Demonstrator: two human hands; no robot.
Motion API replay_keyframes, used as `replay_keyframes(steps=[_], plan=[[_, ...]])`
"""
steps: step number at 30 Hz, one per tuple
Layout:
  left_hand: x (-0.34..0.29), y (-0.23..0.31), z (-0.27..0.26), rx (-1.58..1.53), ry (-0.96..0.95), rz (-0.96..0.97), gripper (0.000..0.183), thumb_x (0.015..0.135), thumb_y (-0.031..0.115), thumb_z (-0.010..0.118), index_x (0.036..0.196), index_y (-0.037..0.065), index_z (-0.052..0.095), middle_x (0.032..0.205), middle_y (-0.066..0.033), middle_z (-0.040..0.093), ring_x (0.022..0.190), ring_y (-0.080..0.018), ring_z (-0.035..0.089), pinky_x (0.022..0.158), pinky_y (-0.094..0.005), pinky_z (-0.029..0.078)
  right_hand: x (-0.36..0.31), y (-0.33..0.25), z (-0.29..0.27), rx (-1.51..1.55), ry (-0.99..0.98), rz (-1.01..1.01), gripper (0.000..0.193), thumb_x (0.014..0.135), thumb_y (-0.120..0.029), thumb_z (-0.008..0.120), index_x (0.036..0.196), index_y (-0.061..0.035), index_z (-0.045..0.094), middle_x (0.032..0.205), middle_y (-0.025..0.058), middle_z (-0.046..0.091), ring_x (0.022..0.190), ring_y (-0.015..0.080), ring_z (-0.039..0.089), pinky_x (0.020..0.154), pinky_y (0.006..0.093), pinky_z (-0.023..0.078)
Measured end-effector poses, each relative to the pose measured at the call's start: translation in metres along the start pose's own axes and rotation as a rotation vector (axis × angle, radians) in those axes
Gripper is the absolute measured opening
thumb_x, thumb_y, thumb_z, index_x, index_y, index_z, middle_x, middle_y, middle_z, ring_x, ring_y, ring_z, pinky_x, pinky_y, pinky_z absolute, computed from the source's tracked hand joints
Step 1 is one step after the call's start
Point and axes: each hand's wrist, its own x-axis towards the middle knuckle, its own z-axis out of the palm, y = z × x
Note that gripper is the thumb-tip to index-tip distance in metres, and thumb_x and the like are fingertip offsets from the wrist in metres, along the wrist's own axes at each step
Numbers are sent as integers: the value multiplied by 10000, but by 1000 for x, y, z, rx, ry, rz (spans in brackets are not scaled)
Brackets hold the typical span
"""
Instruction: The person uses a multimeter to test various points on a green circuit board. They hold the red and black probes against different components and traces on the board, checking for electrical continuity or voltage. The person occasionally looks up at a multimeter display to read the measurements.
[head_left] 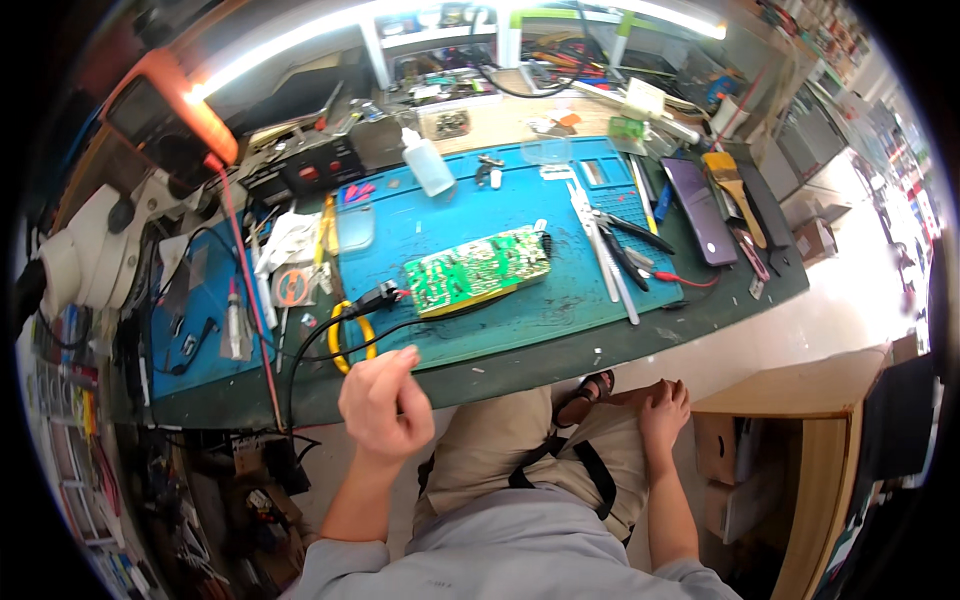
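A green circuit board (470,272), its soldered face up, lies on the blue work mat (420,345). At its left end, red wires run to a black plug (378,298) with a black cord. My left hand (387,405) hovers at the bench's front edge, below the board and close to a yellow-handled tool (340,340). Its fingers are curled into a loose fist, and nothing shows in them. My right hand (664,412) rests on my right knee, away from the bench, fingers laid over the trouser leg and holding nothing.
Right of the board lie tweezers (590,240), black-handled pliers (632,240), a purple phone (699,212) and a brush (735,195). A squeeze bottle (428,165) stands behind. An orange multimeter (170,115) is at the far left. A wooden cabinet (790,385) stands beside my right arm.
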Motion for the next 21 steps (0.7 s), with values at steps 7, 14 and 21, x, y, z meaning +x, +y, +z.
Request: replay_keyframes(steps=[7, 14, 21], plan=[[0, -5, -8, -87, -67, 132, 315, 1044, 298, 623, 974, 15, 739, 770, -53, 687, 586, -208, 620, 514, -325, 469, 2, -10, 4, -33, -21, 18, 501, 874, -213, 677, 1364, -111, 649, 1539, 190, 503, 1445, 409, 415, 1190, 525, 332], [-6, -5, -9, -59, -96, 105, 360, 1015, 381, 673, 816, 81, 695, 647, -20, 555, 514, -192, 525, 452, -317, 367, 2, -4, 2, -55, -27, 11, 488, 880, -197, 660, 1361, -107, 658, 1530, 183, 515, 1437, 402, 430, 1170, 519, 359], [-6, -5, -9, -65, -92, 103, 379, 996, 389, 696, 759, 96, 649, 634, -13, 531, 512, -194, 512, 451, -319, 359, 3, -3, 3, -61, -8, -8, 472, 882, -192, 655, 1344, -101, 669, 1514, 194, 529, 1422, 411, 445, 1159, 519, 371]])
